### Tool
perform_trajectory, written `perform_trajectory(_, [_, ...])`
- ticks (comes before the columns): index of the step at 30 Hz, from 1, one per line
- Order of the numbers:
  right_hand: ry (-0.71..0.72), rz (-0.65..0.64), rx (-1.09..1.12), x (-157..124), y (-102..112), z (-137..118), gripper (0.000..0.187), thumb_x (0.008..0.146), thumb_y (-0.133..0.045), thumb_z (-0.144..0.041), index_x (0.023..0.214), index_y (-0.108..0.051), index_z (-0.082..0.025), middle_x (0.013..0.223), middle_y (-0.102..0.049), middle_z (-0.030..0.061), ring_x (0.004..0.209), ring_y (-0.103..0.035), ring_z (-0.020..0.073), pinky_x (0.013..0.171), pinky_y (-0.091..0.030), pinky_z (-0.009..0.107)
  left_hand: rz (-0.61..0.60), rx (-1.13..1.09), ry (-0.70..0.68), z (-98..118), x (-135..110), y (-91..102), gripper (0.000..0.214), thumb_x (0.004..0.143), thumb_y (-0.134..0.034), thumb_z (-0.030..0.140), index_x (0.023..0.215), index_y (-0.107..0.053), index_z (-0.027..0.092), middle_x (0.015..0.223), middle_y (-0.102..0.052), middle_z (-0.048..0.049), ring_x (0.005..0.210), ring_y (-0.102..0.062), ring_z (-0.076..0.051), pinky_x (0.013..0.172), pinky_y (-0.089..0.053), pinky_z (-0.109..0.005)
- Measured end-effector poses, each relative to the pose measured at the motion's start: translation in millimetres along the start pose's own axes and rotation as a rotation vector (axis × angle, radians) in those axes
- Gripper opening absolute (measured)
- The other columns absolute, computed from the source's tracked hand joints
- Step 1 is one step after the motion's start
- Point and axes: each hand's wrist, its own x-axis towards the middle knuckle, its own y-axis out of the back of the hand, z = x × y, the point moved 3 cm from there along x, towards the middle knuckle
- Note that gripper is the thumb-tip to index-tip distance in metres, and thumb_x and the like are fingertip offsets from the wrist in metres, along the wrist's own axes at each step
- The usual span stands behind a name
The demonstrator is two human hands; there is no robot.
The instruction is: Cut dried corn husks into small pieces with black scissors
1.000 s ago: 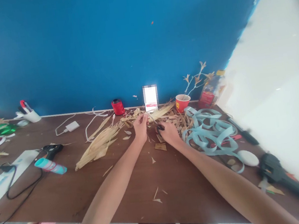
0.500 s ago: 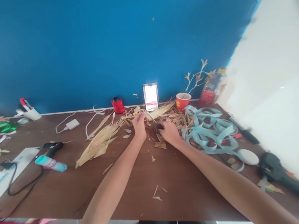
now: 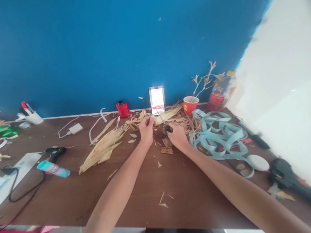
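Both of my arms reach across a brown table (image 3: 68, 196) toward a heap of dried husk leaves (image 3: 104, 146). My left hand (image 3: 146, 128) is closed in a pinch on a small piece of dried leaf. My right hand (image 3: 177, 135) is closed round the black handles of a pair of scissors (image 3: 166, 127), whose blades point up and left toward the leaf piece between the two hands. Cut scraps (image 3: 167, 150) lie on the table just below the hands.
A tangle of light blue ribbon (image 3: 221, 134) lies right of my hands, a red paper cup (image 3: 190, 105) behind it. A black glue gun (image 3: 293, 182) lies at the right edge. At left lie a teal tube (image 3: 53, 169), black cable (image 3: 24, 187), white charger (image 3: 75, 129) and pen cup (image 3: 33, 118).
My right hand has moved slightly up with the scissors, and the blades have come closer to the leaf piece held by my left hand. The view shifted a little.
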Motion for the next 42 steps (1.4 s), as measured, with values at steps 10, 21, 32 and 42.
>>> perform_trajectory(10, [-0.079,0.100,0.246,-0.6,6.1,3.9,0.024,0.080,-0.052,-0.029,0.097,-0.065,-0.018,0.065,-0.066,0.0003,0.054,-0.059,0.0166,0.060,-0.044,0.027,-0.195,0.159,0.040,3.9,-6.5,-10.2,0.029,0.079,-0.065,0.026,0.106,-0.060,0.018,0.082,-0.060,-0.0009,0.067,-0.058,-0.011,0.067,-0.049,-0.026])
perform_trajectory(21, [-0.036,0.264,0.183,-2.2,14.9,-0.4,0.034,0.076,-0.056,-0.030,0.108,-0.061,-0.019,0.087,-0.070,0.0062,0.079,-0.064,0.0236,0.077,-0.048,0.035,-0.359,0.321,0.053,6.7,-13.5,-17.6,0.017,0.083,-0.057,0.031,0.075,-0.059,0.016,0.058,-0.047,0.0031,0.055,-0.043,-0.009,0.055,-0.034,-0.022])
perform_trajectory(32, [0.108,0.290,0.217,-8.6,13.3,-8.3,0.042,0.079,-0.050,-0.021,0.121,-0.052,-0.022,0.107,-0.067,0.0070,0.093,-0.062,0.0235,0.084,-0.049,0.038,-0.489,0.253,0.052,9.8,-19.0,-21.8,0.025,0.082,-0.051,0.033,0.063,-0.051,0.016,0.063,-0.049,0.0005,0.060,-0.045,-0.011,0.060,-0.041,-0.025])
perform_trajectory(42, [0.154,0.211,0.087,-12.1,15.9,-15.6,0.052,0.068,-0.049,-0.013,0.120,-0.056,-0.020,0.101,-0.066,0.0063,0.088,-0.060,0.0216,0.082,-0.048,0.033,-0.557,0.432,-0.104,13.2,-23.7,-19.6,0.024,0.079,-0.043,0.022,0.059,-0.054,0.016,0.060,-0.053,-0.0016,0.062,-0.048,-0.015,0.064,-0.044,-0.029])
